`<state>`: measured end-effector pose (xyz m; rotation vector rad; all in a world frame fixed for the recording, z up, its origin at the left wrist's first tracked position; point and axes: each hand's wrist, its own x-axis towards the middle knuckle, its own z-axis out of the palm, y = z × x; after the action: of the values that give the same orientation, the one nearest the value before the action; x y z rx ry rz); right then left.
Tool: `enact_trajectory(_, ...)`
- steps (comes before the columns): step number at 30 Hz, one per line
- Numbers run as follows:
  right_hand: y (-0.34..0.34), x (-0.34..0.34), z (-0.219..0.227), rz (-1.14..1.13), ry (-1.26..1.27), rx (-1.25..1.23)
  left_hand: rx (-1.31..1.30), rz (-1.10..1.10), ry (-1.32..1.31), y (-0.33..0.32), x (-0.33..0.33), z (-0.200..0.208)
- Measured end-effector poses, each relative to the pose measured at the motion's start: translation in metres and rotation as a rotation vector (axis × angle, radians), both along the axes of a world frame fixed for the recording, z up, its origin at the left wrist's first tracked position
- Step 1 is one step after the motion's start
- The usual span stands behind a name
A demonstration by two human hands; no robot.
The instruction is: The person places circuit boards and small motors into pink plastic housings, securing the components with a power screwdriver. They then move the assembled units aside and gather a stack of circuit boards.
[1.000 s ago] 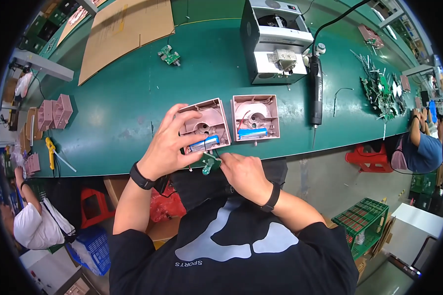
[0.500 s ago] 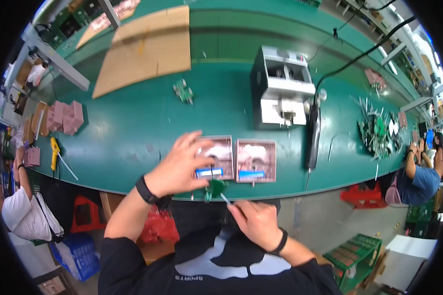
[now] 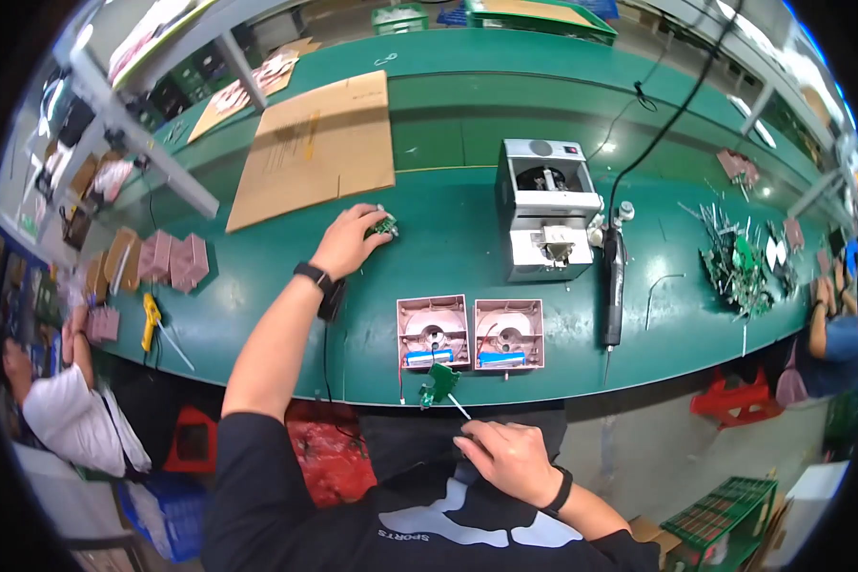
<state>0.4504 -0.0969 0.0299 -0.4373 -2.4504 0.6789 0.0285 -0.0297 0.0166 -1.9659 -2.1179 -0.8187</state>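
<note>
Two bare hands are at a green-topped workbench (image 3: pixel 248 276), well apart. The left hand (image 3: pixel 348 243) reaches toward the middle of the surface, fingers bent over a small green circuit board with metallic parts (image 3: pixel 386 227). This board shows at the fingertips and the thumb; whether they grip it or only touch it cannot be told.

The right hand (image 3: pixel 513 458) is just off the near edge, thumb and fingers drawn together on the lower end of a thin white rod (image 3: pixel 459 407). The rod slants up and left, its far end meeting the right side of an irregular green circuit board (image 3: pixel 439 384). That board is beyond the right fingertips, at the near edge, overlapping in view the front of the left of two square pink open-topped plastic housings (image 3: pixel 434 315).

The housings stand side by side near that edge; each holds a blue cylindrical cell (image 3: pixel 501 360) along its near wall. A thin red wire (image 3: pixel 401 381) hangs by the left one. Farther right, a black pen-shaped power screwdriver (image 3: pixel 613 296) points toward the near edge, beside a grey-and-black boxy machine (image 3: pixel 549 210).
</note>
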Motion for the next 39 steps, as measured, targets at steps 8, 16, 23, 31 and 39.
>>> enact_trajectory(8,0.02,0.035,0.013,-0.276,0.282,-0.231,0.061,-0.185,-1.202,-0.069,0.135,0.063)
enact_trajectory(16,0.038,0.002,0.024,-0.173,0.392,-0.021,-0.038,-0.353,-1.026,-0.108,0.244,0.06)
enact_trajectory(23,0.04,0.035,0.008,-0.067,0.358,-0.095,-0.271,-0.606,-1.061,-0.113,0.234,0.063)
enact_trajectory(31,0.025,0.046,0.001,0.229,0.474,-0.156,-0.133,-0.393,-0.225,-0.026,0.195,0.055)
enact_trajectory(39,0.034,0.036,-0.011,0.334,0.489,-0.228,-0.279,-0.503,-0.045,0.004,0.213,0.039)
